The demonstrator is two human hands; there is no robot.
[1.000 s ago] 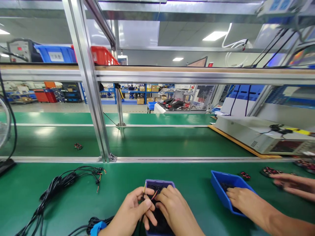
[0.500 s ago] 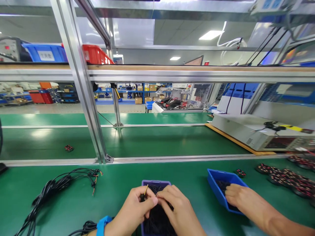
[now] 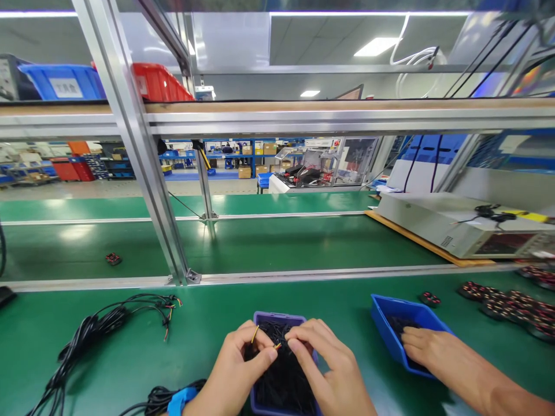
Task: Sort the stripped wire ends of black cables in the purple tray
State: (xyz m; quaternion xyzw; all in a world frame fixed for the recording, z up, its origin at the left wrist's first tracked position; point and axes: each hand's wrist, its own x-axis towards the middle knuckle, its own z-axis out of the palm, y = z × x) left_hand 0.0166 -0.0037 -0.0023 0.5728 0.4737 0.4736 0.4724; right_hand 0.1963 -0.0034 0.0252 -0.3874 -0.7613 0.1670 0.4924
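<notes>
My left hand [image 3: 232, 370] pinches a black cable whose thin coloured wires [image 3: 255, 334] stick out, one yellow; a reddish-yellow wire tip shows at the thumb. Opposite it, my right hand [image 3: 329, 367] is closed at thumb and forefinger, close to the wire tip; whatever it pinches is too small to make out. Both hands are over a purple bin [image 3: 280, 315] filled with thin black pieces. Behind the blue wristband on my left wrist lies a coil of black cable [image 3: 158, 400].
A co-worker's hand [image 3: 427, 348] reaches into a blue bin [image 3: 385, 329] on the right. Round parts with red dots [image 3: 511, 306] lie beyond it. A bundle of black cables [image 3: 93, 332] lies left. A metal post [image 3: 143, 156] and a grey instrument [image 3: 437, 222] stand farther back.
My right hand has drawn slightly away from the left, and the wire tip now shows between them. The co-worker's hand stays in the blue bin. The view has shifted a little.
</notes>
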